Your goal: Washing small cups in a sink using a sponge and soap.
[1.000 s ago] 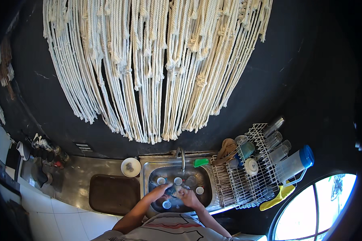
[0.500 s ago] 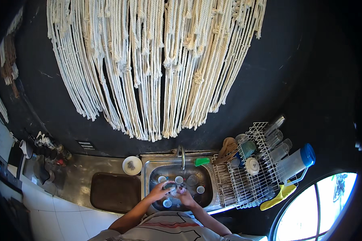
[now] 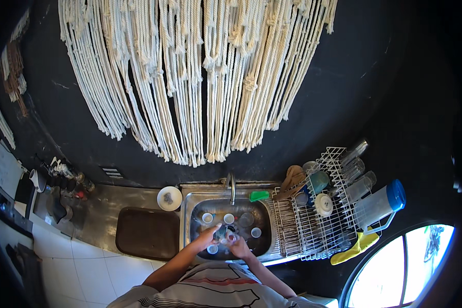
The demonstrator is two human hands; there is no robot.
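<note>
Over the metal sink [image 3: 188,226], both my hands come together low in the basin. My right hand [image 3: 239,249] is closed around a small clear glass [image 3: 232,238], with its round mouth turned toward my left hand. My left hand [image 3: 206,238] is closed at the glass's left, on something greyish and wet that I cannot make out. Around them in the basin stand several small white cups, among them a left cup [image 3: 207,217], a middle cup [image 3: 229,218] and a right cup [image 3: 256,232]. Another cup [image 3: 212,249] sits just below my left hand. A clear round glass [image 3: 246,219] is farther back.
The faucet [image 3: 232,191] rises behind the basin, beside a green sponge [image 3: 259,195]. To the right, a white wire rack [image 3: 313,241] holds glasses, wooden spoons and a blue-lidded pitcher [image 3: 372,209]. A white bowl [image 3: 175,206] and brown tray [image 3: 148,233] lie left. Ropes [image 3: 190,102] hang above.
My hands have drawn slightly apart, and the glass in my right hand shows more plainly, its mouth tilted to the left. The whole view has shifted slightly.
</note>
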